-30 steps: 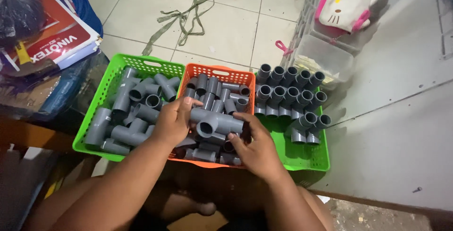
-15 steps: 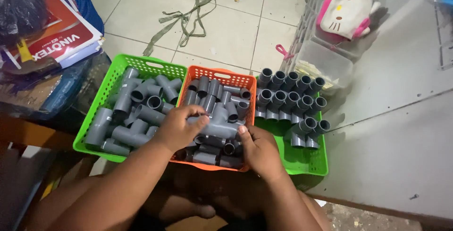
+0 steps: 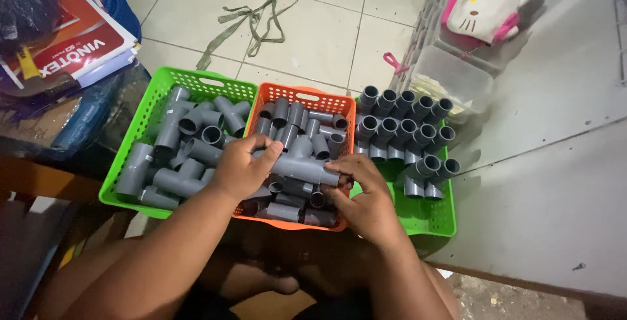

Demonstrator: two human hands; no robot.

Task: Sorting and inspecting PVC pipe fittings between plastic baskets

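Hands meet over the orange basket [image 3: 297,91]: the left hand [image 3: 241,170] and right hand [image 3: 366,196] both have fingers closed on one grey tee fitting [image 3: 302,166], now turned from a second ago so its branch faces away. Loose fittings fill that basket; finished ones [image 3: 405,124] stand right of it.

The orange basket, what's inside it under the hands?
The orange basket holds loose grey pipe pieces. Left hand and right hand grip a grey tee fitting above them, covering the middle pieces and the basket's floor.
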